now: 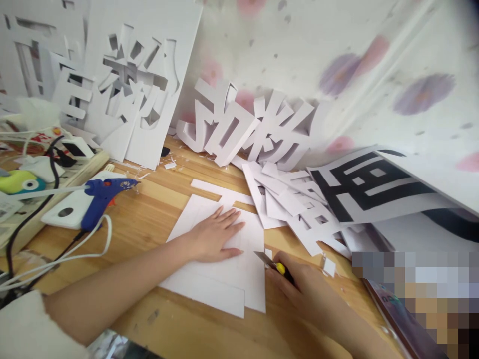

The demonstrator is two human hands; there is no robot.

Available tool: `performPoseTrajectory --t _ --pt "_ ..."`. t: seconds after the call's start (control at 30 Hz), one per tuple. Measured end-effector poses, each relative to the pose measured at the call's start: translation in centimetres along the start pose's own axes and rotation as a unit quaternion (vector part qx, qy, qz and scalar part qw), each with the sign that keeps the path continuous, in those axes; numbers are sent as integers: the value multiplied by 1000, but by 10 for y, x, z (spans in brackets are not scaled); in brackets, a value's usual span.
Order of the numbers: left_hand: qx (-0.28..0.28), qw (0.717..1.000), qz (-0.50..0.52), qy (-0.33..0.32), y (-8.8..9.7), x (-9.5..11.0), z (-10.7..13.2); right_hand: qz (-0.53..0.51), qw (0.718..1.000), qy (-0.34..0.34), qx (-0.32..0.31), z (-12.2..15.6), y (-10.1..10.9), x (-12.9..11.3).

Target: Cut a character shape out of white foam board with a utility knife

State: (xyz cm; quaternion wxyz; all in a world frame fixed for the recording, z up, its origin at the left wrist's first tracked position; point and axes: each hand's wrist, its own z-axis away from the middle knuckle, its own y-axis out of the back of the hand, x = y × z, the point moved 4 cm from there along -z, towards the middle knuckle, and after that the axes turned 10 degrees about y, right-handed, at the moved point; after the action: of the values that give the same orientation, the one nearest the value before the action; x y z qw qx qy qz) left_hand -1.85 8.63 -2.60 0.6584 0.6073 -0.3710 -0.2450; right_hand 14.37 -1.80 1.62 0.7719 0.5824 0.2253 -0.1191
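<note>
Left hand (216, 237) splayed on sheet (228, 274) | right hand (303, 284) gripping cutter (280, 269), blade (264, 258) over right edge

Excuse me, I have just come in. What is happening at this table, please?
A person's left hand presses, fingers spread, on a white sheet on the wooden table. The right hand holds a utility knife, its blade over the sheet's right edge; whether it touches is unclear. Behind, white cut-out Chinese characters lean by the wall, and a blue glue gun rests on the left.
</note>
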Motion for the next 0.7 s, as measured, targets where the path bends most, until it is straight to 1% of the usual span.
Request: performPoseTrajectory --t 0.1,0.17,0.23,0.27,0.37,0.43,0.53,0.6,0.7 --pt "0 1000 13 -21 -3 2 -13 21 1000 9 -15 -1 -5 -7" --pt "0 999 28 -25 -2 3 -18 48 998 27 -36 -2 -12 -17" --pt "8 999 49 -15 1 1 -20 97 991 58 -64 -5 -20 -31" --pt "15 998 61 1 4 -2 -19 129 985 79 -77 -7 -24 -40" --pt "30 993 94 64 10 -21 -12 228 960 127 -104 -18 -34 -63" --pt "28 990 102 89 11 -36 -3 255 947 167 -97 -29 -38 -79" --pt "38 990 83 103 9 -53 10 273 935 211 -77 -46 -41 -97" --pt "48 991 61 107 6 -58 16 287 929 224 -72 -55 -44 -104" --pt "48 992 45 109 3 -57 19 302 920 238 -70 -62 -49 -110"
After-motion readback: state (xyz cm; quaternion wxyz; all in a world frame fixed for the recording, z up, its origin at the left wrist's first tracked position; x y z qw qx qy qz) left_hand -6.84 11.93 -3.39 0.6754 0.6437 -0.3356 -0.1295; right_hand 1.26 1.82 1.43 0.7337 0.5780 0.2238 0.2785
